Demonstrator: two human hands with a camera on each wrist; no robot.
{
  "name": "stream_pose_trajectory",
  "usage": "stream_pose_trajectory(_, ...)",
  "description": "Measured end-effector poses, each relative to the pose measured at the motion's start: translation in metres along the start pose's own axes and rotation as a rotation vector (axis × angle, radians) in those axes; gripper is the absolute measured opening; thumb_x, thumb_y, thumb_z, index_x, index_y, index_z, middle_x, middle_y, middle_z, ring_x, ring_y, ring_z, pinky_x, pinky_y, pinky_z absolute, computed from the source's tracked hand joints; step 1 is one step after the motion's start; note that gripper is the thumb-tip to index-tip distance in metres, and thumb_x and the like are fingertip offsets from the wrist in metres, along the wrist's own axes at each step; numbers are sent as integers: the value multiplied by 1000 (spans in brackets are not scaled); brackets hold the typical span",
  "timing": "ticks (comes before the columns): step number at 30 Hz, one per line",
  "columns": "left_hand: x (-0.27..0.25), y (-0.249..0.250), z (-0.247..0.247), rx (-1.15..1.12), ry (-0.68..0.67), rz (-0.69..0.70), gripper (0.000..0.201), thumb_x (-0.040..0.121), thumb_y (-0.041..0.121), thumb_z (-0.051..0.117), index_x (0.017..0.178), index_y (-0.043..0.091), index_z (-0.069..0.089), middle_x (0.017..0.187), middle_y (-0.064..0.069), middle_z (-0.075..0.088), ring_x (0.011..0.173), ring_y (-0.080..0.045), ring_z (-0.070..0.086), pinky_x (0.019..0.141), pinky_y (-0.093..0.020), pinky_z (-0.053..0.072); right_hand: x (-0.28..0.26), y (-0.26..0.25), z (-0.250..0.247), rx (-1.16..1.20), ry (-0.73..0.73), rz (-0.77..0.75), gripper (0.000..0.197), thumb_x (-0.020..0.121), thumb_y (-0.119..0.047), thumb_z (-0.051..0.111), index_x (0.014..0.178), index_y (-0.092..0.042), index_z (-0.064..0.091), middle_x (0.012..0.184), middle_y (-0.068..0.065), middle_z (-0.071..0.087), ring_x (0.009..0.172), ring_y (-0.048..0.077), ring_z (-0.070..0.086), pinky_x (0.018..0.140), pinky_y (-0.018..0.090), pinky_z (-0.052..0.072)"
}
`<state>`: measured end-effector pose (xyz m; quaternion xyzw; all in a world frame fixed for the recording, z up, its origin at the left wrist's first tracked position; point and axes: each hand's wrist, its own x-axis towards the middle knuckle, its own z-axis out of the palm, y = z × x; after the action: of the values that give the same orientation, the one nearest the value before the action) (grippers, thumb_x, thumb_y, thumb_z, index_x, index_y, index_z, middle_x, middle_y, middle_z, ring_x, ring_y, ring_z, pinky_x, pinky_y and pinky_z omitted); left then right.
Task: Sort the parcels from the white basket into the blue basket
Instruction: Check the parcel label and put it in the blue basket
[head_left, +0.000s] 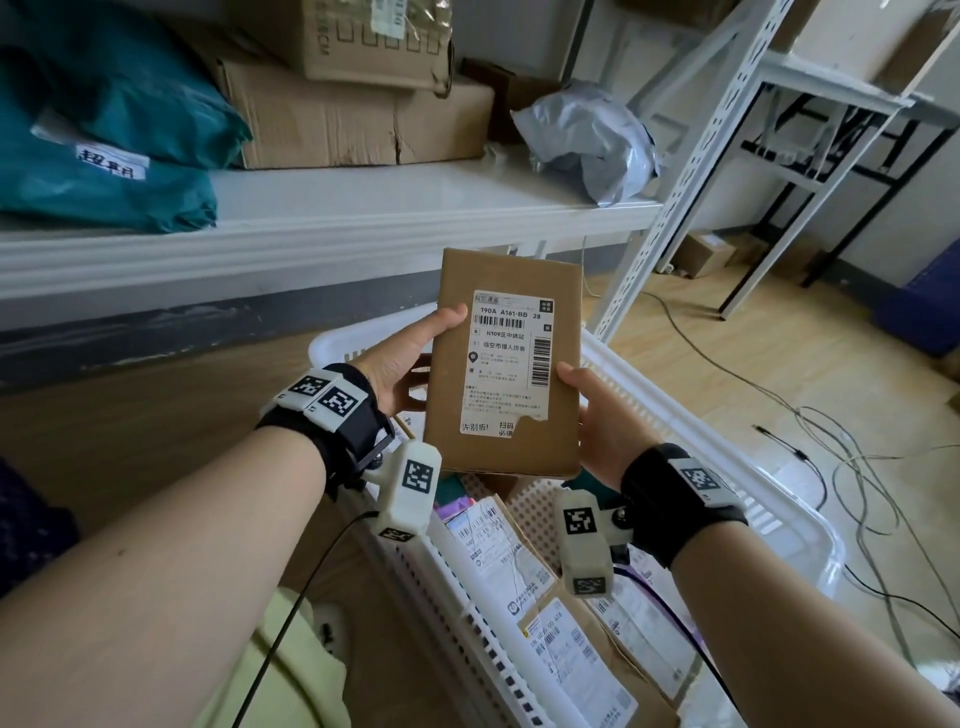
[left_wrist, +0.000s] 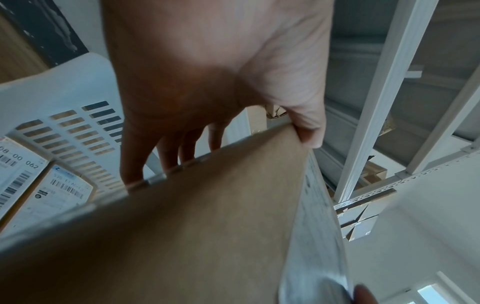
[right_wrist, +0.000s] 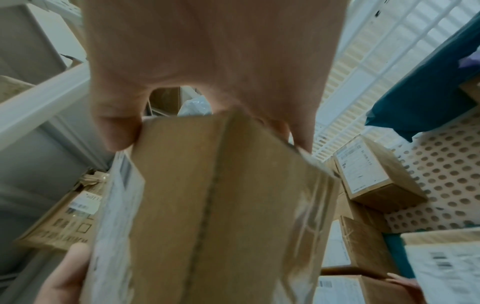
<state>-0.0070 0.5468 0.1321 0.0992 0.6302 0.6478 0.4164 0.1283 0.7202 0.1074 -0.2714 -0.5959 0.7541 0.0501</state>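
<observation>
A flat brown cardboard parcel (head_left: 506, 364) with a white shipping label facing me is held up above the white basket (head_left: 691, 431). My left hand (head_left: 410, 358) grips its left edge, thumb on the front and fingers behind. My right hand (head_left: 597, 415) grips its right edge the same way. In the left wrist view the parcel (left_wrist: 182, 226) fills the lower frame under my left hand (left_wrist: 233, 123). In the right wrist view its taped side (right_wrist: 207, 205) shows below my right hand (right_wrist: 207, 92). Several labelled parcels (head_left: 519, 561) lie in the white basket. A blue basket (head_left: 930, 306) sits at the far right.
A white shelf (head_left: 311, 223) ahead carries teal mailer bags (head_left: 104, 130), cardboard boxes (head_left: 353, 109) and a grey poly bag (head_left: 592, 140). A white metal rack upright (head_left: 675, 171) stands right of it. Cables (head_left: 831, 457) trail over the wooden floor.
</observation>
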Motion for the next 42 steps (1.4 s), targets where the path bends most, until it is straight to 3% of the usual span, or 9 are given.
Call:
stream_pose_trajectory(5,-16,5,-17,-11,50,51,36,84,57,54,98,25,63,85,-1,66,84,-18,62,78,-34,52,5,-17,28,-31,-25,-28,65,63,-52,71,122,-25,61,118,5,68,117,30,59,108,51,38)
stream_pose_trajectory(8,-28,21,-33,9,88,110,33,86,54,53,98,25,62,83,3,67,80,-15,63,69,-30,51,8,-29,49,-26,-63,-77,39,74,-47,65,109,-29,67,116,6,69,120,35,56,108,59,33)
stream_pose_trajectory(13,-54,38,-66,75,183,144,29,85,50,57,100,26,63,93,4,67,89,-15,61,81,-34,50,19,-35,93,84,-176,-71,29,90,-37,52,108,-21,67,110,6,71,104,26,66,93,45,50)
stream_pose_trajectory(20,-108,42,-109,197,254,153,21,88,45,54,95,27,61,86,8,65,79,-10,59,71,-27,45,12,-25,155,138,-362,-59,31,95,-36,40,107,-22,65,101,-1,74,89,16,71,75,34,53)
stream_pose_trajectory(23,-146,46,-138,254,275,142,26,87,45,56,104,25,61,103,3,66,98,-16,61,88,-34,49,-4,-26,186,145,-433,-58,33,95,-36,40,111,-21,65,109,2,72,94,18,70,69,32,57)
stream_pose_trajectory(26,-195,53,-174,268,312,136,29,84,45,59,101,22,61,95,3,69,91,-14,63,82,-30,49,-19,-28,226,64,-486,-65,39,92,-41,45,120,-20,63,119,5,68,110,24,64,94,46,50)
stream_pose_trajectory(28,-225,52,-201,266,382,136,56,67,56,72,110,21,62,110,0,67,107,-18,60,96,-36,44,-30,-27,256,-15,-529,-52,43,87,-44,53,122,-21,63,125,8,64,117,28,58,106,53,38)
stream_pose_trajectory(32,-269,30,-251,156,441,163,51,71,50,68,111,19,62,110,-4,70,104,-21,64,97,-41,46,-50,-18,319,-161,-604,-11,42,85,-41,56,120,-17,61,113,7,67,83,20,65,69,28,53)
stream_pose_trajectory(42,-347,-58,-355,-129,644,199,39,64,45,64,92,18,73,97,-2,74,88,-17,68,82,-33,54,-75,40,458,-404,-689,143,33,83,-36,64,110,-18,63,92,6,65,78,20,60,72,30,49)
